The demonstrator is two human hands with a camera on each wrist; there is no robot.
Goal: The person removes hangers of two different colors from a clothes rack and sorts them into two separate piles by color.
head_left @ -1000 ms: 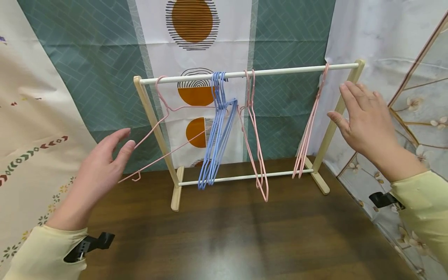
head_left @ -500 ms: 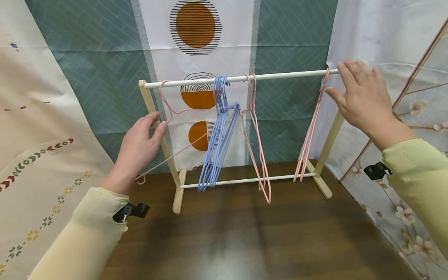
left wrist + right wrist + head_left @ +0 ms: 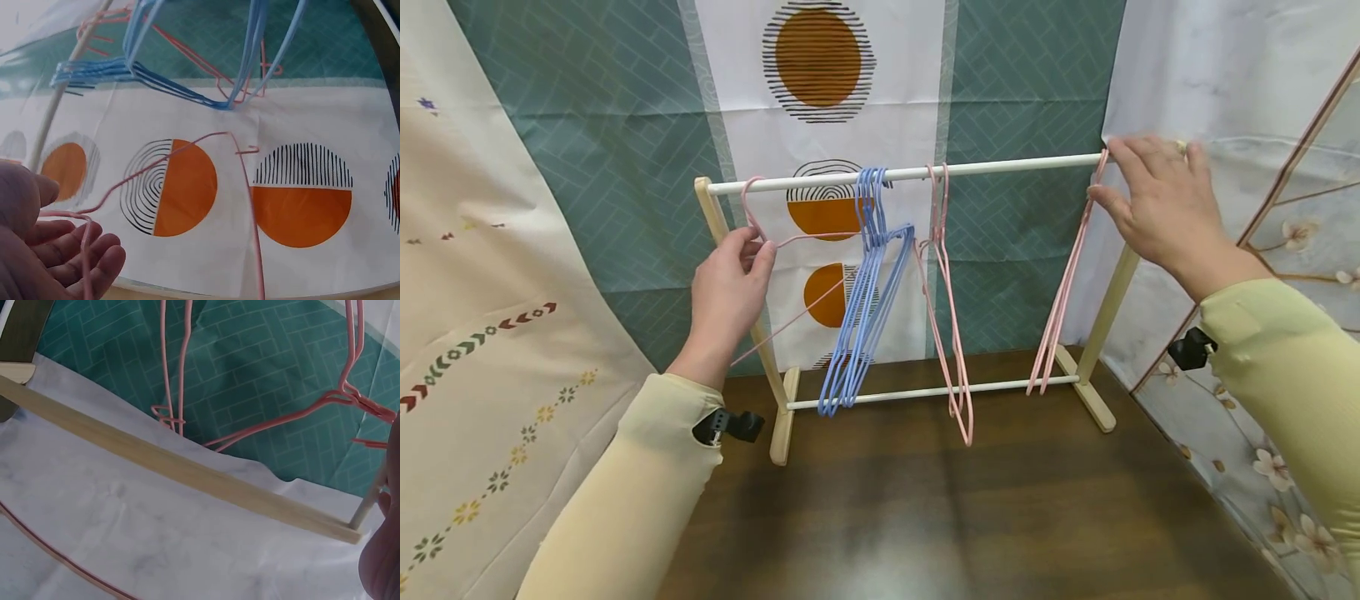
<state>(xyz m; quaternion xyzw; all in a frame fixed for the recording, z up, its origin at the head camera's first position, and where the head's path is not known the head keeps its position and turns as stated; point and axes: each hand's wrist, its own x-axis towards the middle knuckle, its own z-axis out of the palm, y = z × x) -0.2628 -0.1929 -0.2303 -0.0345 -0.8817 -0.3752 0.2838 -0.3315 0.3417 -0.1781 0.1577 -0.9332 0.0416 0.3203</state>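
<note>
At the rack's left end, my left hand [image 3: 730, 279] holds the neck of a pink clothes hanger [image 3: 249, 206] between thumb and curled fingers. Its hook still hangs over the white rod [image 3: 1015, 166]. Several blue hangers [image 3: 872, 237] hang bunched right of it. Further along are two pink hangers [image 3: 945, 258]. My right hand [image 3: 1168, 208] is over the rod's right end, fingers extended and slightly blurred. Its thumb lies close to another bunch of pink hangers [image 3: 1064, 287]; whether it touches them cannot be told.
The wooden rack stands on a dark brown table [image 3: 940, 517], with a left post [image 3: 711, 212] and a right post [image 3: 1108, 304]. A lower white bar [image 3: 917, 393] joins the posts. Patterned cloths hang behind and at both sides.
My left hand has moved right and up from beside the rack and taken hold of the leftmost pink hanger. My right hand has moved up and left onto the rod's right end.
</note>
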